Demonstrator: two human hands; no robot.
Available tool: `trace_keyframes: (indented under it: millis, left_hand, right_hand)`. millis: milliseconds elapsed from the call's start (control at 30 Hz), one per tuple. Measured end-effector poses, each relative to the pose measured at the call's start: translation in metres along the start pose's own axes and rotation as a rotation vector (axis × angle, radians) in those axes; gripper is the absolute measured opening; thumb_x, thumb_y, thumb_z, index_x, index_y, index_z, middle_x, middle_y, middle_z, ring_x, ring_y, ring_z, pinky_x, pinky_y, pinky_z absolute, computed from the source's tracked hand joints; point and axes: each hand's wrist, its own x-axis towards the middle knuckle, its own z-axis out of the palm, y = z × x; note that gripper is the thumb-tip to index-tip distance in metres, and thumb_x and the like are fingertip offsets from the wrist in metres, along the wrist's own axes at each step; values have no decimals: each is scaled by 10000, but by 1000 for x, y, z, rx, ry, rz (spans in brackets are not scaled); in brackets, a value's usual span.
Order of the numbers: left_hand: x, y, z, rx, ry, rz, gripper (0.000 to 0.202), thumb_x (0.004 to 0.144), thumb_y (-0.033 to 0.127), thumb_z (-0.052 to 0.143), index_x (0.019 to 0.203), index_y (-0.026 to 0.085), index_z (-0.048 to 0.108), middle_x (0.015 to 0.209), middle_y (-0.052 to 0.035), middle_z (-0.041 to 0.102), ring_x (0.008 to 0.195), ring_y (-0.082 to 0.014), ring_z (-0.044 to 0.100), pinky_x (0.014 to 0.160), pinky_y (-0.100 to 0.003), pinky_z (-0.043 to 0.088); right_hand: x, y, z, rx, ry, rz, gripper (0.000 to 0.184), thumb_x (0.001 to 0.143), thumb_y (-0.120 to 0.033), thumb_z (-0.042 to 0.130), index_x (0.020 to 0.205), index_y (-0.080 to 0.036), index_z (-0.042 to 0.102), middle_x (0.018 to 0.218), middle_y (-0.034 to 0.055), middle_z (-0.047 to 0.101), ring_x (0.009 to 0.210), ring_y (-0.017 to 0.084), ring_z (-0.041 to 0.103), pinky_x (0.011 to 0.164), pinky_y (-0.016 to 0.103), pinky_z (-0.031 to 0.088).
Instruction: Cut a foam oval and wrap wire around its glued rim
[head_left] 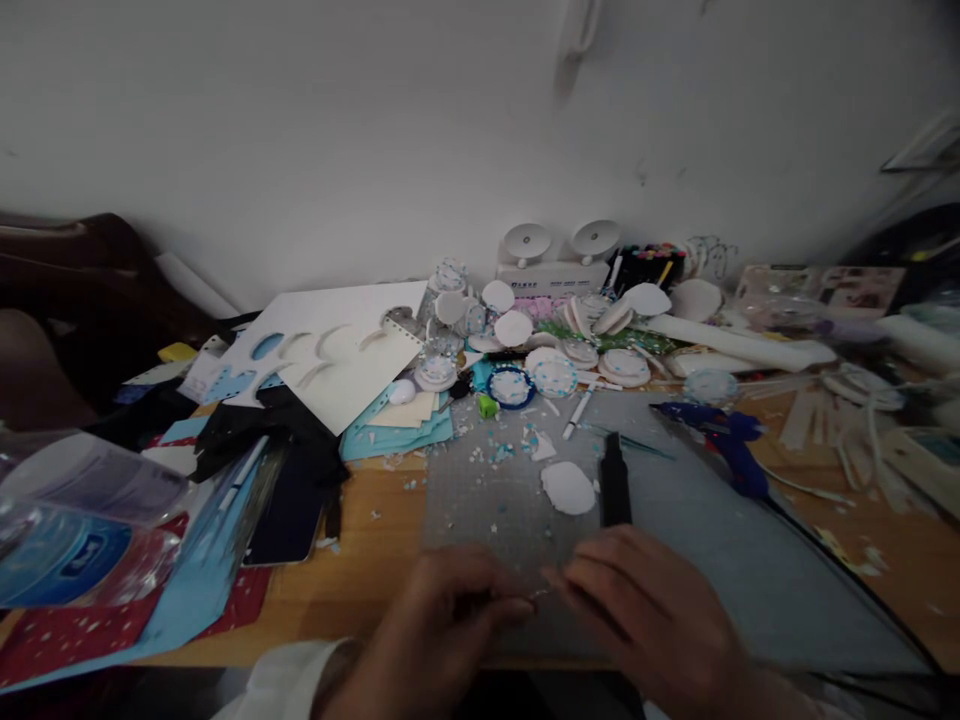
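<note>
My left hand [454, 618] is low over the front of the grey cutting mat [495, 500], thumb and fingers pinched together. Opposite it, my right hand [656, 605] is also closed, its fingertips pointing at the left. A tiny pale sliver [540, 592] shows between the fingertips, too small and blurred to name. Just beyond my right hand lies a long black tool [615, 485], its near end hidden by the hand. Left of that tool is a white scalloped paper disc [568, 488]. Small blue and white paper scraps [499, 452] are scattered behind it.
A blue hot glue gun [739, 450] lies right, its cord running forward. Tweezers [637, 442] and a white pen [579, 412] rest on the mat. Decorated round paper pieces [553, 372] crowd the back. Paper sheets [360, 350] and a plastic-wrapped bottle pack [82, 540] are left.
</note>
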Motion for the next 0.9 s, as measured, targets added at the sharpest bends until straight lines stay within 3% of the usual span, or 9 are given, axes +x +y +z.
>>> trace_keyframes:
  millis: [100, 233, 300, 400, 500, 567, 633, 733, 900]
  left_hand:
    - [-4, -7, 2, 380, 79, 311, 183, 858, 107, 528, 867, 168, 700, 785, -30, 675, 695, -109, 610, 617, -176, 415]
    - [-6, -9, 3, 537, 62, 421, 236, 868, 96, 498, 976, 181, 690, 821, -42, 687, 663, -118, 616, 580, -191, 402]
    - [-5, -4, 1, 408, 33, 334, 221, 870, 110, 505, 939, 177, 704, 803, -36, 681, 700, -116, 612, 621, -190, 411]
    - [2, 5, -7, -11, -182, -21, 168, 849, 243, 589, 784, 150, 711, 670, -3, 627, 597, -87, 551, 567, -177, 398]
    - [9, 8, -15, -398, -479, -333, 276, 784, 392, 664, 745, 121, 694, 643, 4, 605, 448, -44, 463, 424, -158, 309]
    - [11, 7, -18, -480, -539, -369, 295, 783, 408, 666, 784, 114, 689, 685, -9, 621, 447, -35, 469, 415, -150, 300]
    - [8, 4, -17, -433, -444, -295, 264, 809, 361, 648, 941, 133, 676, 744, -10, 632, 506, -47, 502, 471, -152, 368]
    - [-1, -1, -12, -67, -151, -10, 346, 838, 214, 606, 1182, 205, 572, 887, -19, 659, 684, -91, 576, 633, -192, 462]
    - [-14, -5, -6, 530, 31, 507, 223, 904, 212, 545, 1120, 193, 600, 971, -64, 700, 831, -146, 632, 719, -215, 464]
  right_hand:
    - [1, 0, -2, 205, -154, 262, 125, 830, -119, 610, 925, -200, 611, 896, 33, 658, 843, 185, 618, 744, 293, 527]
    - [2, -2, -2, 443, -248, 474, 339, 726, -77, 725, 985, -266, 616, 962, -26, 665, 886, 137, 630, 784, 218, 518]
    - [3, -4, 0, 536, -206, 524, 267, 718, -48, 730, 861, -250, 628, 813, -51, 649, 754, 107, 625, 685, 178, 507]
    - [7, -8, 1, 675, -116, 515, 221, 721, -30, 729, 708, -216, 610, 700, -60, 625, 661, 83, 616, 603, 147, 481]
    - [11, -12, -2, 692, -54, 349, 190, 765, -38, 693, 706, -200, 614, 726, -38, 659, 656, 81, 629, 588, 148, 480]
    - [10, -12, -5, 612, -25, 255, 175, 797, -35, 644, 742, -199, 620, 734, -20, 669, 657, 90, 628, 587, 167, 483]
    - [7, -11, -5, 551, -1, 280, 158, 818, -57, 617, 750, -199, 607, 705, -16, 646, 636, 99, 613, 566, 186, 474]
    - [0, -8, -1, 531, -8, 425, 168, 842, -141, 628, 695, -199, 567, 660, -24, 581, 597, 102, 579, 530, 196, 452]
    - [0, -7, 7, 460, -17, 393, 187, 882, -174, 579, 698, -205, 568, 646, -25, 571, 590, 102, 577, 518, 193, 457]
